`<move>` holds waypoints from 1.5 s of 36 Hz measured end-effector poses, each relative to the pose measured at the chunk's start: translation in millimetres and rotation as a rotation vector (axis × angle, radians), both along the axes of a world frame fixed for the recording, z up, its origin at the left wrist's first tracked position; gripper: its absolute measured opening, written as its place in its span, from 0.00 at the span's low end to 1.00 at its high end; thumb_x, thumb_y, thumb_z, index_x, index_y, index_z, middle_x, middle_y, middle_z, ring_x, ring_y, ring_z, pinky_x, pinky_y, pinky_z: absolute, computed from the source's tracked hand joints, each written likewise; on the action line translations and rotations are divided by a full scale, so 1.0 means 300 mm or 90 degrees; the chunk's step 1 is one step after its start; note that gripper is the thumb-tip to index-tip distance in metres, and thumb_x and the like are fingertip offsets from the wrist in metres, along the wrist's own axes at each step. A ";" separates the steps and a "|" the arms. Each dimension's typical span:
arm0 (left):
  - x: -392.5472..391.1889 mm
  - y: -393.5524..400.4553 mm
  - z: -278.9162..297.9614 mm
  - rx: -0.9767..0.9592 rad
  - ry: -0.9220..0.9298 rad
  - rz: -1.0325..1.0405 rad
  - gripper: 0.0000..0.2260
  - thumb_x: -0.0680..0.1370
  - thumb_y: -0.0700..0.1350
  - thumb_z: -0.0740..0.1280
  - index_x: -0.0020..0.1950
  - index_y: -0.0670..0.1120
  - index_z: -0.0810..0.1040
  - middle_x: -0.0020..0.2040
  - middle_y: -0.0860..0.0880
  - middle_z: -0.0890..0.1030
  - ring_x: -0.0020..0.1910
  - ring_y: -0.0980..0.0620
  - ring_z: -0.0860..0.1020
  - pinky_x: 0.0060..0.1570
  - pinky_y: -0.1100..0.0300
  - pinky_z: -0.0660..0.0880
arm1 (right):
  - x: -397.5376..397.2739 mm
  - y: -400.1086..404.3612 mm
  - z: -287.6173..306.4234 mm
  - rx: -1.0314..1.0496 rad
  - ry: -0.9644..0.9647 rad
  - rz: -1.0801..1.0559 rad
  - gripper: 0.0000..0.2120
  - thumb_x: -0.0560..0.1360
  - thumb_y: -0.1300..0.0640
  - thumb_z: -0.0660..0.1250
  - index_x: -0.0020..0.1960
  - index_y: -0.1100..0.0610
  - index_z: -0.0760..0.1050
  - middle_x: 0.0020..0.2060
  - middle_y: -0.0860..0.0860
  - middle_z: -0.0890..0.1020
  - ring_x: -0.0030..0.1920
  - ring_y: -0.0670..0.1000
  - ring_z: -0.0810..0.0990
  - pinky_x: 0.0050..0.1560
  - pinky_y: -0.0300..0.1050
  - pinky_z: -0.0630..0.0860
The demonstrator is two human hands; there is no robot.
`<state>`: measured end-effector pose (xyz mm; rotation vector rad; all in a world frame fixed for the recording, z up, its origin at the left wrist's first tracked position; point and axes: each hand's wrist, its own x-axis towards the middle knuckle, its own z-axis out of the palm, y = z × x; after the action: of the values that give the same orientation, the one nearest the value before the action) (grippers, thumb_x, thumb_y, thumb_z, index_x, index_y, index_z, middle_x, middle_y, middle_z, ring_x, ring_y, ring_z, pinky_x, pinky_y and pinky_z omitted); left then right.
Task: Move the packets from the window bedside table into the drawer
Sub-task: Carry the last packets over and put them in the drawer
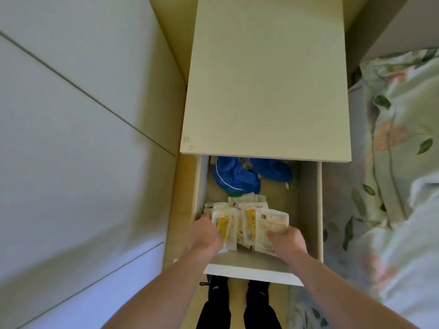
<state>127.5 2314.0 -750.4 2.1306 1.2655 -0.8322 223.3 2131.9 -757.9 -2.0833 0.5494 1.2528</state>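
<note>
A person stands at an open drawer [308, 210] of a pale bedside table [263, 79], dark shoes [237, 290] showing at six o'clock beneath the drawer front. Both bare forearms reach in from the bottom edge. The left hand [205, 233] grips the left side of a stack of white and yellow packets [249, 222], fingers curled over the edge, while the right hand [286, 237] grasps the stack's right side, thumb lying on the top packet. The packets sit inside the drawer, in its near half, towards the left wall; whether they rest on the drawer bottom cannot be told. Beyond them, at twelve o'clock, crumpled blue fabric [237, 174] lies at the back of the drawer, partly under the table top. White panels [71, 138] fill the nine o'clock side; a floral bedcover [392, 138] lies at three o'clock.
</note>
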 end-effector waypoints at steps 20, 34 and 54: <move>0.077 0.006 0.039 -0.068 0.007 -0.583 0.23 0.74 0.32 0.68 0.69 0.44 0.74 0.69 0.44 0.71 0.62 0.44 0.74 0.61 0.50 0.76 | 0.034 -0.001 -0.060 -0.078 0.010 0.163 0.08 0.80 0.57 0.66 0.56 0.58 0.80 0.41 0.49 0.80 0.39 0.47 0.80 0.31 0.37 0.75; 0.015 0.043 -0.033 -0.090 0.198 -0.708 0.38 0.80 0.42 0.64 0.82 0.42 0.43 0.82 0.45 0.36 0.81 0.44 0.48 0.78 0.46 0.55 | 0.055 0.030 -0.091 -0.002 -0.158 0.260 0.14 0.80 0.55 0.66 0.64 0.52 0.78 0.64 0.50 0.78 0.56 0.50 0.81 0.51 0.46 0.83; -0.031 0.071 -0.011 -0.103 0.135 -0.872 0.25 0.82 0.41 0.62 0.79 0.43 0.63 0.82 0.45 0.52 0.80 0.42 0.52 0.79 0.43 0.50 | 0.024 0.040 -0.054 0.018 -0.107 0.221 0.16 0.79 0.56 0.67 0.66 0.50 0.77 0.50 0.45 0.82 0.46 0.44 0.81 0.35 0.34 0.75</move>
<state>118.1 2335.5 -753.7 2.6335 -0.4203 -1.5878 230.6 2143.9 -774.2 -2.3000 0.0949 1.2451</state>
